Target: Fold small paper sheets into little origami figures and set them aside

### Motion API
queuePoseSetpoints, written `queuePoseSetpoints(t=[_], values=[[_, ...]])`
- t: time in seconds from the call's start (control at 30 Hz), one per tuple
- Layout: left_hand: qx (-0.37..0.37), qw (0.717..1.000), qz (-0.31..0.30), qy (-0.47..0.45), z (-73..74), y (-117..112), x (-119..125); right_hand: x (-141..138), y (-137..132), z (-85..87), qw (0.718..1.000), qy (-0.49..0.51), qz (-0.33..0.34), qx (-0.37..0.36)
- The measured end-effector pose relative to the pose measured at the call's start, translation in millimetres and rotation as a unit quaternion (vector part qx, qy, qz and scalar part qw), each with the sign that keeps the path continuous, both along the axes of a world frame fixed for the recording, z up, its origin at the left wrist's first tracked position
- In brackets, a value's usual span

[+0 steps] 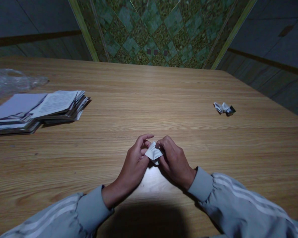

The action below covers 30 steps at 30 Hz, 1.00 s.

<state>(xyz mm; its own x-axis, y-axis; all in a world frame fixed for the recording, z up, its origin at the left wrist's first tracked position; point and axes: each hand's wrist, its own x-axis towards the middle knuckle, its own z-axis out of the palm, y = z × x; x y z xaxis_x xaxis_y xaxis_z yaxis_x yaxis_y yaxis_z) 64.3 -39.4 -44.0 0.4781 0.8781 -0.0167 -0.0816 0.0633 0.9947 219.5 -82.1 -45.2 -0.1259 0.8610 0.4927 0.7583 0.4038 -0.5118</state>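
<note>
A small piece of folded printed paper [154,152] is held between my two hands, low over the middle of the table's near side. My left hand [136,158] grips its left side, with the thumb at the near edge and the index finger reaching out past the far corner. On the right, the curled fingers of my right hand [175,158] pinch the paper's right edge. Flaps stand up at angles from the folded piece. Its underside and some of my fingertips are hidden.
Stacks of loose printed sheets [57,104] lie at the left, with a crumpled clear plastic bag [12,82] behind them. Several small folded paper pieces [223,108] rest at the right. The wooden table [149,96] reaches back to a green patterned wall.
</note>
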Motion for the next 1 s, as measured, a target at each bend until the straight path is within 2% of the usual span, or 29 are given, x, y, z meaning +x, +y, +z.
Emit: queuePoseSetpoints(t=[0.2,0.33,0.4,0.6,0.8,1.0], values=[[-0.04,0.999,0.008,-0.032,1.0,1.5,-1.5,1.7,1.0,0.7,1.0,-0.001,0.002,-0.023],[-0.104,0.989,-0.077,-0.065,8.6,3.2,-8.9,3.7,2.1,-1.2,1.0,0.013,-0.001,-0.008],[-0.144,0.981,-0.101,-0.082,12.6,3.4,-11.6,4.2,2.3,-1.9,1.0,0.008,-0.003,-0.003],[-0.25,0.962,-0.065,-0.09,18.6,0.8,-8.8,5.2,0.6,-0.1,0.999,-0.034,-0.007,-0.013],[-0.241,0.965,-0.039,-0.094,13.1,9.9,-9.9,9.5,1.1,8.7,0.998,-0.056,0.025,-0.028],[-0.184,0.979,-0.017,-0.089,9.2,16.8,-11.3,11.4,2.6,12.6,0.996,0.026,0.072,-0.042]])
